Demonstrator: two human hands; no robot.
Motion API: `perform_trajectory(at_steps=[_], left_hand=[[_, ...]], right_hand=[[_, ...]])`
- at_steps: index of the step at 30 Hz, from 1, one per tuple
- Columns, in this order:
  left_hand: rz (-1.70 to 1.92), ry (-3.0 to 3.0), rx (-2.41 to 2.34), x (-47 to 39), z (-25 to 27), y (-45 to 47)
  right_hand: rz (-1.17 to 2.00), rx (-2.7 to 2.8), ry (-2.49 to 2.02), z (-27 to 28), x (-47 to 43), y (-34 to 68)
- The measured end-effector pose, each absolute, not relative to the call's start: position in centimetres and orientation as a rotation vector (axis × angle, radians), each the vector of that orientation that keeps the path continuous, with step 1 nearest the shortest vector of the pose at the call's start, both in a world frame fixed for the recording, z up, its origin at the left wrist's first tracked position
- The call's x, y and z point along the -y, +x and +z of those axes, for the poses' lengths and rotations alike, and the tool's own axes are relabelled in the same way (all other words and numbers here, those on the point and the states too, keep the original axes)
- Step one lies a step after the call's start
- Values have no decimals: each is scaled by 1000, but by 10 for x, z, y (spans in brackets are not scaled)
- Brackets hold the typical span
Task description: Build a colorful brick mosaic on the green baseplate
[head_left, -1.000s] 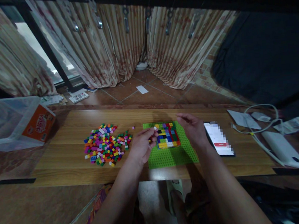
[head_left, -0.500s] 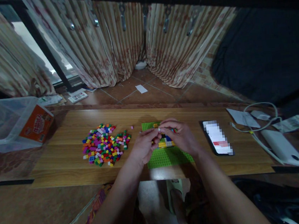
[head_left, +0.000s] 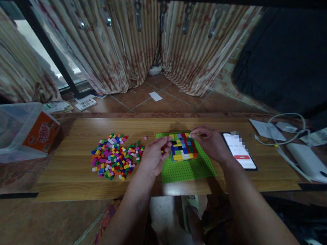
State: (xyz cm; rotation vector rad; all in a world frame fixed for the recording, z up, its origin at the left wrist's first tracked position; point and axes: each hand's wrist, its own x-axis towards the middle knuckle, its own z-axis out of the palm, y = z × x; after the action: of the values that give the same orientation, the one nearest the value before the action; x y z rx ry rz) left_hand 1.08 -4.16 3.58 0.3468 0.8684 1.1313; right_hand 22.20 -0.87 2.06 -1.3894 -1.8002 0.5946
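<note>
A green studded baseplate lies on the table in front of me. On it stands a block of coloured toy bricks, with blue, red, purple, yellow and white rows. My left hand is at the left edge of this block, thumb and forefinger pinched together. Opposite it, my right hand pinches near the block's upper right corner. Something small and pale may be at the fingertips of each, too small to name. Left of the baseplate is a loose heap of small bricks in many colours.
A phone with a lit screen lies right of the baseplate. Beyond it are a white cable and a white power bank. A clear plastic bin stands at the far left. One pink brick lies apart from the heap.
My hands, which met over the brick block, have moved apart, the right one to the right and the left one slightly left. More of the block now shows between them.
</note>
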Motion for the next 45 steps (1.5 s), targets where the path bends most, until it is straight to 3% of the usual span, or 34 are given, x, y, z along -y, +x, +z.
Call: perform_trajectory(at_steps=[14,31,45], left_hand=[[1132,336,-876,43,39,10],[1122,324,-873,43,39,11],[1137,79,-713,43,47,11]], right_hand=[[396,2058,-1408,10,4,209],[992,1430,-1644,8,-2,200],[864,1442,-1593,-2,0,198]])
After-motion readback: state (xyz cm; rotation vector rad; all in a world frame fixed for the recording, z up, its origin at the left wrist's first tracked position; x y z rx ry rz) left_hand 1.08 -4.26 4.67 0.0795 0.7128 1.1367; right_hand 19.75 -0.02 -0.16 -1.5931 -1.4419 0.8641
